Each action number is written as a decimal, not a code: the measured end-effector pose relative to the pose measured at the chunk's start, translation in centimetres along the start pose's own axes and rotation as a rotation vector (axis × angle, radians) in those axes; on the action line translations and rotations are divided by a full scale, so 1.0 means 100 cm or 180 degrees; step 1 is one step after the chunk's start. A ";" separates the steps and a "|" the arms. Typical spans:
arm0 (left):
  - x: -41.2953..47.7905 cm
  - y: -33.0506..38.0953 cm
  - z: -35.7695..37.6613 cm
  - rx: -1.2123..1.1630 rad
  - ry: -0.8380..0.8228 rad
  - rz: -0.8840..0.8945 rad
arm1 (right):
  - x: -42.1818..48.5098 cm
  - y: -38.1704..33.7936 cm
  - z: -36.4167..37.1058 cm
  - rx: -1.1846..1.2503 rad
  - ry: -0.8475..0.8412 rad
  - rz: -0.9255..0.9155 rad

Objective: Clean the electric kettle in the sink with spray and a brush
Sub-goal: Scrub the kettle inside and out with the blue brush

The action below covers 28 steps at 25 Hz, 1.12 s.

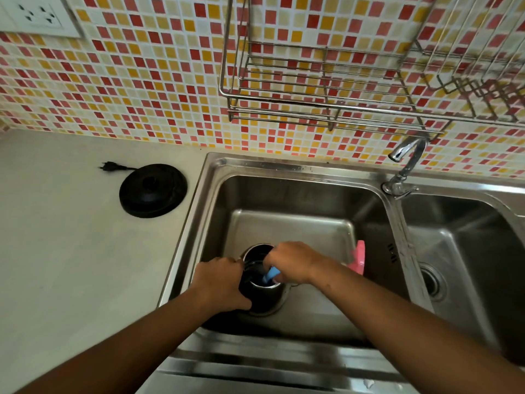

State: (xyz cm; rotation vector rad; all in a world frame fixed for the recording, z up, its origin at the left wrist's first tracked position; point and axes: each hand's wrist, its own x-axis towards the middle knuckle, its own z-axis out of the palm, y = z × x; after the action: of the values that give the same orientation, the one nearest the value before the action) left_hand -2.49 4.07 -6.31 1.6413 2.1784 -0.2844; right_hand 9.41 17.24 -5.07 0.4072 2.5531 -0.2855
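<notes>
The left hand [221,282] is curled around the dark side of the electric kettle [265,301]. Its fingers wrap out of view, so whether they hold the handle or the body cannot be told. The right hand [292,263] closes tightly on the blue handle of a brush [270,275], which points down into the kettle's open mouth. The brush head is hidden inside. The kettle stands upright on the floor of the left sink basin [284,194], near the basin's front left corner.

A pink spray bottle [358,257] is in the same basin, just behind the right wrist, which covers its lower part. Both forearms run off the bottom of the view.

The back half of the left basin is bare steel. The faucet [406,160] rises from the divider, its spout well above and behind the hands. The right basin [468,228] is cut off at the edge. On the counter [71,251] to the left, well apart from the sink, lies the black kettle base [153,190] with its plug [109,167]. A wire dish rack [326,81] hangs on the tiled wall.
</notes>
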 end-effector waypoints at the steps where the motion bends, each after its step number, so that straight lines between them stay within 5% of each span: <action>1: 0.001 -0.002 0.000 -0.0040 0.0058 0.0049 | 0.004 -0.001 0.006 0.0019 0.0047 -0.0076; 7: 0.006 -0.011 -0.005 0.0111 0.0169 0.0231 | 0.030 -0.008 0.015 -0.0621 0.0607 0.0189; 13: 0.006 -0.010 -0.003 0.0108 0.0192 0.0252 | 0.023 0.004 0.005 -0.0275 0.0075 0.0185; 19: 0.007 -0.011 -0.003 0.0144 0.0205 0.0281 | 0.029 -0.010 0.014 -0.0466 0.0552 0.0338; 24: 0.006 -0.010 -0.003 0.0147 0.0241 0.0272 | 0.019 0.001 0.006 -0.0391 0.0115 0.0037; 28: 0.006 -0.010 -0.003 0.0136 0.0249 0.0279 | 0.025 -0.011 0.012 -0.0311 0.0437 0.0012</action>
State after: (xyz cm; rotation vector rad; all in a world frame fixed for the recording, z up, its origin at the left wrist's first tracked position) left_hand -3.69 4.44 -6.38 1.7941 2.1635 -0.2472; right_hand 7.61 16.48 -7.30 0.4071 2.6871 -0.1344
